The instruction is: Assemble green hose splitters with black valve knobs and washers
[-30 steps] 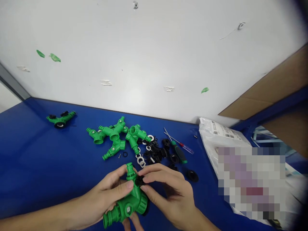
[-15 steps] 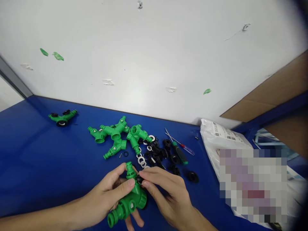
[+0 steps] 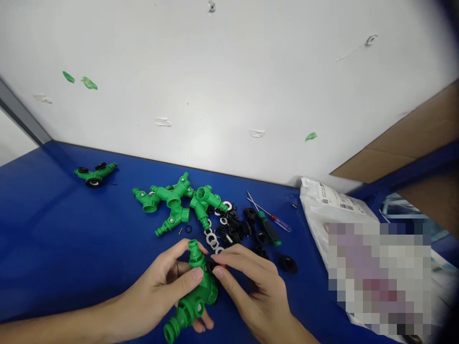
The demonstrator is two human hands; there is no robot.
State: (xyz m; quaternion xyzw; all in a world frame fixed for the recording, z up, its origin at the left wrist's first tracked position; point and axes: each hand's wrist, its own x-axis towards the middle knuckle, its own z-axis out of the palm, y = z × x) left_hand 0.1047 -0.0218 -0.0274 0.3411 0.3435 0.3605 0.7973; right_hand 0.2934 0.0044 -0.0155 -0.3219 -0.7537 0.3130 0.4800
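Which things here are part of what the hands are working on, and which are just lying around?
In the hands: green plastic hose splitter, held by the left hand; small black fitting, touched by the right hand.

Lying about: other green splitters, black and white washers, green-handled screwdriver, white plastic bag.

**Colour check: solid green, black and white parts on a deep blue surface (image 3: 53, 239).**
At 6 o'clock, a bright green plastic hose splitter (image 3: 199, 291) carries a black ring (image 3: 211, 265); white washers (image 3: 211, 238) lie just above. At 4 o'clock, a screwdriver handle (image 3: 268, 228) shows green and black. At 12 o'clock, a white wall (image 3: 215, 71) bears green flecks (image 3: 311, 136).
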